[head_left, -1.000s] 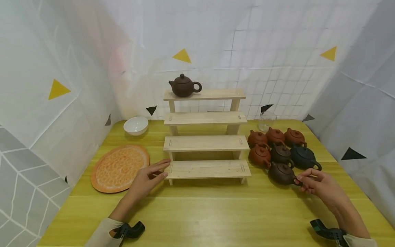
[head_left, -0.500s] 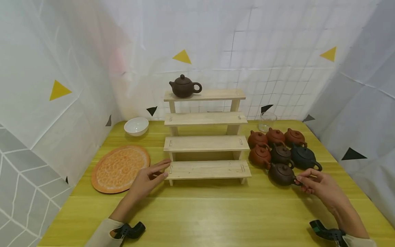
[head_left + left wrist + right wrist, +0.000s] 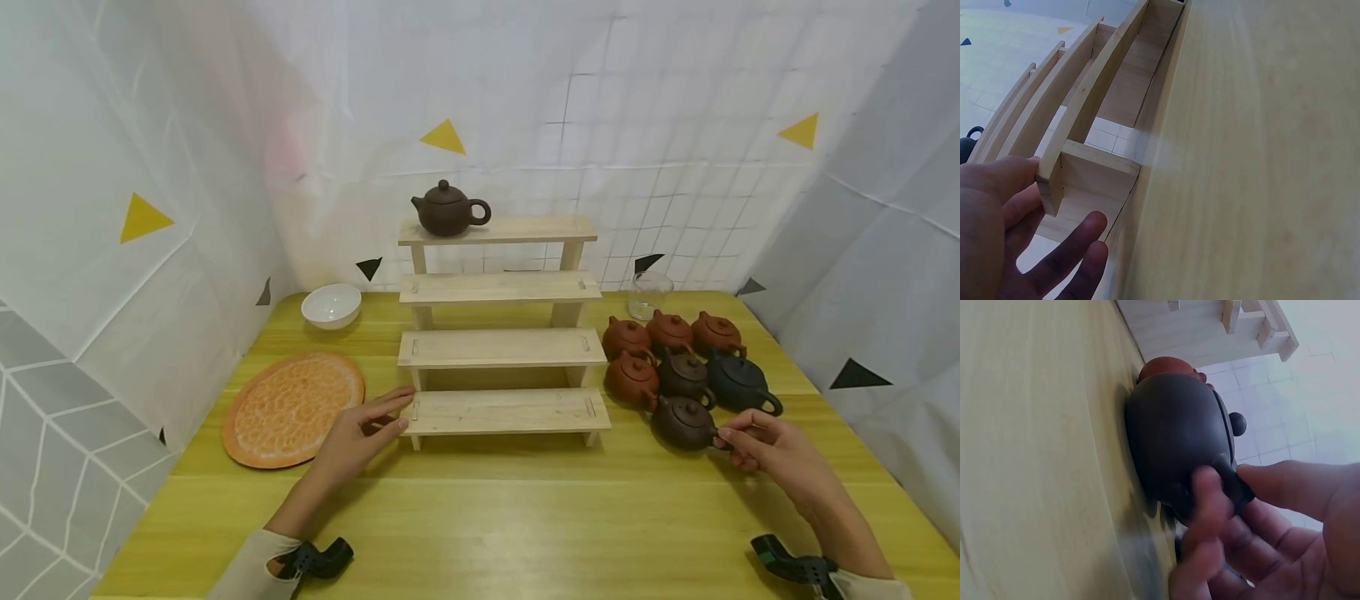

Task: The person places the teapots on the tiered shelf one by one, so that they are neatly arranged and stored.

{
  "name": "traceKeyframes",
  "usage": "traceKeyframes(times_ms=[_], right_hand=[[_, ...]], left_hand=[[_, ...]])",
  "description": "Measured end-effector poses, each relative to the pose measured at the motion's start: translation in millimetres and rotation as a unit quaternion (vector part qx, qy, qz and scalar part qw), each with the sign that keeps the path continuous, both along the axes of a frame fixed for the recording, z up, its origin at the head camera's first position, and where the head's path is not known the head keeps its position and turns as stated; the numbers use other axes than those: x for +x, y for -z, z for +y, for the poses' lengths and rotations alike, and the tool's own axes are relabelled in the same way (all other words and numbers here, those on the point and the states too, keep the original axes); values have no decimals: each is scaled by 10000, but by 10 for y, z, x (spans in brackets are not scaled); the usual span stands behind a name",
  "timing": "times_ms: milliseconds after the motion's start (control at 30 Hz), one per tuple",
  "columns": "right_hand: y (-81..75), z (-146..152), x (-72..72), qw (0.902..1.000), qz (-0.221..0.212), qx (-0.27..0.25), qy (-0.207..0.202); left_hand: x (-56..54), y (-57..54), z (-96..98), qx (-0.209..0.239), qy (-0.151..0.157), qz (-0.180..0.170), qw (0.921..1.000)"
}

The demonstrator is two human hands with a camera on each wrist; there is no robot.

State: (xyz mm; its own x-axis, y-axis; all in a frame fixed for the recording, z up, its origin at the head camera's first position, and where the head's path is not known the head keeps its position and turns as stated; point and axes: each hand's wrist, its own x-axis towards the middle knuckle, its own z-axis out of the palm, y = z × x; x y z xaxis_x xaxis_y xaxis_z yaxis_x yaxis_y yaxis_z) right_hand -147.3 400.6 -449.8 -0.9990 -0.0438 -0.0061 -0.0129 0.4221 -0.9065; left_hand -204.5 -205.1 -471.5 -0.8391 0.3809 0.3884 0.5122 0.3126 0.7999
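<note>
My right hand (image 3: pixel 780 457) pinches the handle of a dark brown teapot (image 3: pixel 682 423) between thumb and fingers. That teapot (image 3: pixel 1175 428) sits upright at the front of a cluster of teapots, its knobbed lid on. My left hand (image 3: pixel 360 437) touches the left end of the lowest step of a wooden display stand (image 3: pixel 502 348), fingers extended and thumb near the front corner. In the left wrist view, the lower fingers (image 3: pixel 1088 240) hang free beside the stand's leg. Another dark brown teapot (image 3: pixel 445 210) stands on the top step at its left end.
Beside the held teapot are reddish-brown teapots (image 3: pixel 632 377), a brown teapot (image 3: pixel 681 373) and a blackish teapot (image 3: pixel 738 382). A clear glass (image 3: pixel 649 293) stands behind them. To the left lie a round orange mat (image 3: pixel 294 408) and a white bowl (image 3: pixel 331 306). White curtains surround the table (image 3: pixel 510 525).
</note>
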Motion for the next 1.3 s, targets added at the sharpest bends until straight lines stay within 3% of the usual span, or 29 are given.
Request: traceKeyframes(times_ms=[600,933,1300], right_hand=[[-77,-53,19,9998,23,-202,65],[-296,-70,6,9980,412,-310,-354],[-544,-186,-110,9968,646,-303,-368]], left_hand=[[-15,25,-9,77,37,-1,10000],[-13,21,-7,70,27,55,10000],[-14,27,-4,92,37,19,9999]])
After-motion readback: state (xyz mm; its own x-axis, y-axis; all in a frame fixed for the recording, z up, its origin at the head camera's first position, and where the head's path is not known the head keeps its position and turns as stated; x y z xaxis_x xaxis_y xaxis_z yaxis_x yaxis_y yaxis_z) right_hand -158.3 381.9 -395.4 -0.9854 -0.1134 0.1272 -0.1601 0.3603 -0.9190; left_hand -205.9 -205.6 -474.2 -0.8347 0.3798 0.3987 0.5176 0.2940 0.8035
